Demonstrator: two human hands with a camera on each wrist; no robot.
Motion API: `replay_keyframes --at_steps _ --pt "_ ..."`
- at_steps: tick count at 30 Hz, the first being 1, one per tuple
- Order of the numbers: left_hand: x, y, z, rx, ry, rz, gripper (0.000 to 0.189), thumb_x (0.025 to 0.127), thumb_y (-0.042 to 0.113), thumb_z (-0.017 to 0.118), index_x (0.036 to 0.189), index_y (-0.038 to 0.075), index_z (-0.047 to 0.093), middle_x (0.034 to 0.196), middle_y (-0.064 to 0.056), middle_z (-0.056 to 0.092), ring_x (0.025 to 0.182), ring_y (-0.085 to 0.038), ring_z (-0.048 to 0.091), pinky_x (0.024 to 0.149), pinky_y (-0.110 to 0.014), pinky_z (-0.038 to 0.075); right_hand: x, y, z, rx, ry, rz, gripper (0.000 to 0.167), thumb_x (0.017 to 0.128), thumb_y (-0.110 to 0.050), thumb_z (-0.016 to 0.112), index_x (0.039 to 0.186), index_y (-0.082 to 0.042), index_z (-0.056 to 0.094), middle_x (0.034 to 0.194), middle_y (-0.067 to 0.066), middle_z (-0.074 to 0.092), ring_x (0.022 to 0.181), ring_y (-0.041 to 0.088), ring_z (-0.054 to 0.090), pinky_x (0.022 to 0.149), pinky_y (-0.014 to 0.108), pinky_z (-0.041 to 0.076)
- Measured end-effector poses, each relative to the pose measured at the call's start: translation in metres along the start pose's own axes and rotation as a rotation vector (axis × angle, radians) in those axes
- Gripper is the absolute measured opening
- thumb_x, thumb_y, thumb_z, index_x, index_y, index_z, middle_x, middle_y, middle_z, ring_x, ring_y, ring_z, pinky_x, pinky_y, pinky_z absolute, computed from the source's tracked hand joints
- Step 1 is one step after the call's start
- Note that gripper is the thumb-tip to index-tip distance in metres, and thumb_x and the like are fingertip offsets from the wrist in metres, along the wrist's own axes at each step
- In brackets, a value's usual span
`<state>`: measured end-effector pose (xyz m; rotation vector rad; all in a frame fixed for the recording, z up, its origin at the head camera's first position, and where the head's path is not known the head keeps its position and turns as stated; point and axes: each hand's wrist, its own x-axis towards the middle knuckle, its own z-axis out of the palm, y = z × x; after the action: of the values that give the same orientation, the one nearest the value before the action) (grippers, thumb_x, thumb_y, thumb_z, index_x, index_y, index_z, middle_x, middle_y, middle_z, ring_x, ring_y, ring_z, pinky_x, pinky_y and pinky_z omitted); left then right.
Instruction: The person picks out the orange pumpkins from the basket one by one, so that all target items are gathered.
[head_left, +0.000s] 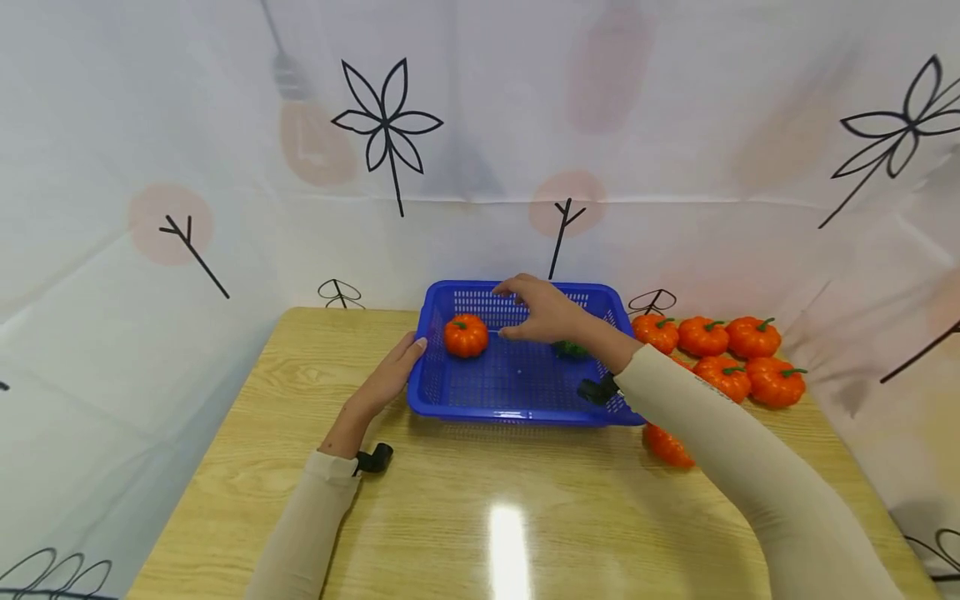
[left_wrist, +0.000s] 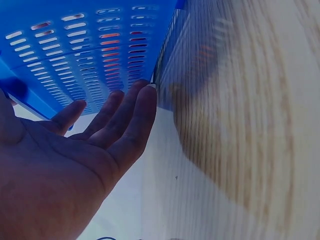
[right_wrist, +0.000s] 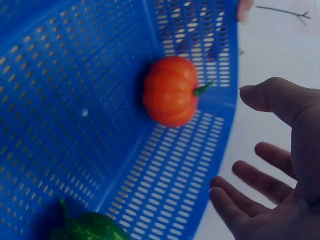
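Note:
A blue plastic basket (head_left: pixel 517 415) with slotted walls rests on the table. My left hand (head_left: pixel 390 375) is at its left side; the thumb touches the rim, while the loosely extended fingers (left_wrist: pixel 135 132) lie against the outer wall. Inside the basket, a small orange pumpkin (head_left: pixel 466 336) sits near the left end. At the right, a mottled dark green pumpkin-like piece with a stem (right_wrist: pixel 95 227) is partly hidden by my right arm. Above the basket's back part my right hand (head_left: pixel 547 310) hovers, fingers spread and holding nothing.
Several orange pumpkins (head_left: pixel 753 337) stand in rows right of the basket, and another pumpkin (head_left: pixel 667 446) lies nearer, partly behind my right sleeve. A patterned white cloth (head_left: pixel 480 167) hangs behind the wooden table (head_left: pixel 420 517).

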<state>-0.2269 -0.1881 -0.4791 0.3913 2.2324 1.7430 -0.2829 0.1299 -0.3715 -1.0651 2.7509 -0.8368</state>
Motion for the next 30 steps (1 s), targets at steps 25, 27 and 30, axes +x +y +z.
replay_keyframes --at_steps 25,27,30 --pt "0.000 0.002 0.001 0.004 -0.008 0.010 0.071 0.114 0.056 0.033 0.169 0.013 0.020 0.161 -0.020 0.044 0.141 -0.040 0.053 0.117 -0.060 0.042 0.067 -0.005 0.068 -0.129 -0.194 0.176 0.070 0.089 -0.030 0.084 0.149 -0.004 0.057 0.150 0.020 0.049 0.133 0.035 0.053 0.119 0.049 0.042" --pt "-0.001 0.002 0.001 0.000 -0.009 0.009 0.071 0.114 0.056 0.033 0.170 0.014 0.019 0.162 -0.020 0.043 0.142 -0.040 0.052 0.117 -0.060 0.041 0.067 -0.008 0.072 -0.127 -0.196 0.192 0.070 0.088 -0.031 0.085 0.147 -0.005 0.057 0.148 0.021 0.049 0.129 0.035 0.055 0.117 0.049 0.044" --pt "-0.001 0.002 0.001 -0.006 -0.012 0.007 0.070 0.114 0.055 0.033 0.170 0.015 0.019 0.163 -0.019 0.042 0.144 -0.040 0.050 0.118 -0.060 0.039 0.066 -0.009 0.075 -0.108 -0.197 0.207 0.071 0.086 -0.031 0.086 0.145 -0.005 0.055 0.143 0.020 0.051 0.124 0.033 0.056 0.114 0.048 0.047"
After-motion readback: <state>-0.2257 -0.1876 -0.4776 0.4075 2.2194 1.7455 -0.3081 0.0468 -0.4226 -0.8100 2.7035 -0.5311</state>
